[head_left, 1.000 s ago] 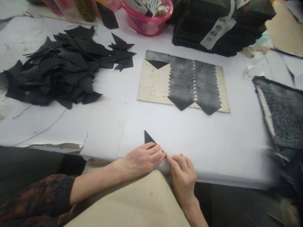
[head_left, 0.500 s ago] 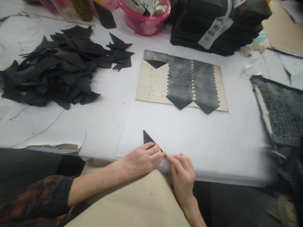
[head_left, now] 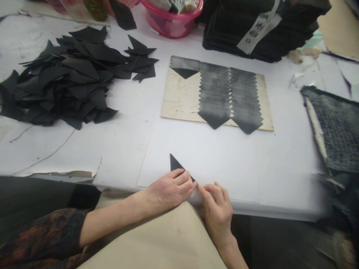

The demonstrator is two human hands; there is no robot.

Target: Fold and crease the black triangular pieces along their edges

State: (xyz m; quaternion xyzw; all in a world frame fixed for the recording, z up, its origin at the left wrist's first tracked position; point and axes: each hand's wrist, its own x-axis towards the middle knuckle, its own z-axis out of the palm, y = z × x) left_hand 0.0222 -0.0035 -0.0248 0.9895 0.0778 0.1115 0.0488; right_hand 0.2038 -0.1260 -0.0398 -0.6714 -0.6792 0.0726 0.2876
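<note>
A black triangular piece of sheet material point(head_left: 176, 164), perhaps folded, lies at the table's front edge. My left hand point(head_left: 179, 185) presses down on it with bent fingers, hiding its middle. At the piece's right tip, the thumb and forefinger of my right hand point(head_left: 218, 203) are pinched together. Farther back lies a pale board point(head_left: 179, 99) bearing overlapping rows of black pieces point(head_left: 215, 89) with pointed ends. One single dark triangle point(head_left: 185, 73) shows at the board's upper left. A large heap of loose black pieces point(head_left: 67, 78) spreads over the left side.
A pink plastic basin point(head_left: 174, 22) with small items stands at the back. Right of it rises a tied stack of black sheets point(head_left: 258, 33) with a handwritten white tag point(head_left: 259, 31). Dark woven cloth point(head_left: 336, 130) hangs over the right side. White paper point(head_left: 157, 145) covers the table.
The view has shifted slightly. Both hands stay at nearly the same place on the black piece, with only a tiny movement of the right fingers at its tip.
</note>
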